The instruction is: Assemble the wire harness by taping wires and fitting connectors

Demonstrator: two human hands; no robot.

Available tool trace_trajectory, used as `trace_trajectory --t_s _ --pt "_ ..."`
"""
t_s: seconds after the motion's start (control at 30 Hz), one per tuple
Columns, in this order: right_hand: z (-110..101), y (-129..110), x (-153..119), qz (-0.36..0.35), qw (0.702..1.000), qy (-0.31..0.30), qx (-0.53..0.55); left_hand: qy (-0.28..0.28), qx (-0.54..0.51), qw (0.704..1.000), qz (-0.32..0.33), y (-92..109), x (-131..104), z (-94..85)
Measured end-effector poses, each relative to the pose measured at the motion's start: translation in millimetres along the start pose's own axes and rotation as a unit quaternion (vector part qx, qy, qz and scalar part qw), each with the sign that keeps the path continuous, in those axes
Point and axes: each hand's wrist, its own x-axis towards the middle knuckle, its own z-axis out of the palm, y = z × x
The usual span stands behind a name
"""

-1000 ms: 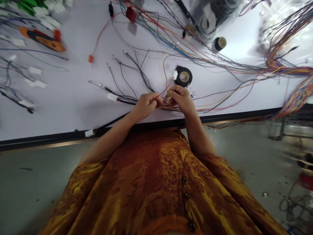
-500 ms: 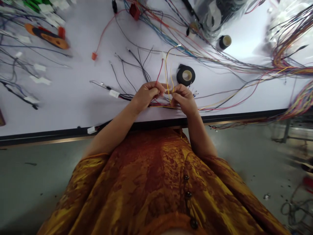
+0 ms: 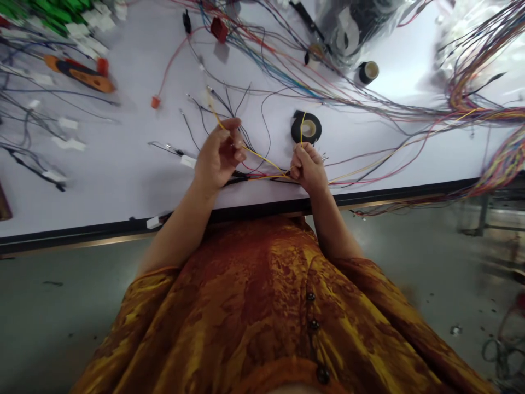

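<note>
A yellow wire [image 3: 262, 157] runs from the wire bundle [image 3: 266, 176] near the table's front edge up to my left hand [image 3: 217, 156]. It passes between the thumb and curled fingers, and its blurred end sticks out beyond them. My right hand [image 3: 308, 168] is closed in a pinch, with another yellow wire [image 3: 302, 130] rising from its fingertips. That hand rests against the bundle, partly hiding it. Just beyond it lies a roll of black tape [image 3: 296, 130]. Black wires with metal terminals [image 3: 192, 128] fan out behind my left hand, and a white label [image 3: 188, 161] sits left of it.
An orange-and-black handled tool [image 3: 80, 74] lies at the left among labelled wires. Long coloured wires [image 3: 353, 98] cross the back towards a thick bundle at the right. A smaller tape roll [image 3: 368, 72] stands near a plastic bag [image 3: 348, 33]. The table's black edge [image 3: 262, 209] runs before me.
My hands have moved apart. The left has gone leftward, drawing a yellow wire out to that side, while the right stays near its place with a yellow wire. The red wire no longer stands up between them.
</note>
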Motion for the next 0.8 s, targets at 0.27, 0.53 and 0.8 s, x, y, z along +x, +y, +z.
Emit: trace_trajectory --t_s 0.27,0.53,0.8 --pt "-1.4 4.6 6.7 -0.008 0.998 0.053 0.014 0.081 -0.003 0.993 0.088 7.0 -39.8 -59.5" --pt "9.8 -13.0 -14.2 -0.217 0.927 0.165 -0.258 0.133 0.119 0.972 0.151 1.7 -56.5 -75.7" --pt "134.8 -28.4 -7.1 -0.236 0.849 -0.295 -0.368 0.091 0.158 0.968 0.172 24.1 -67.4 -76.2"
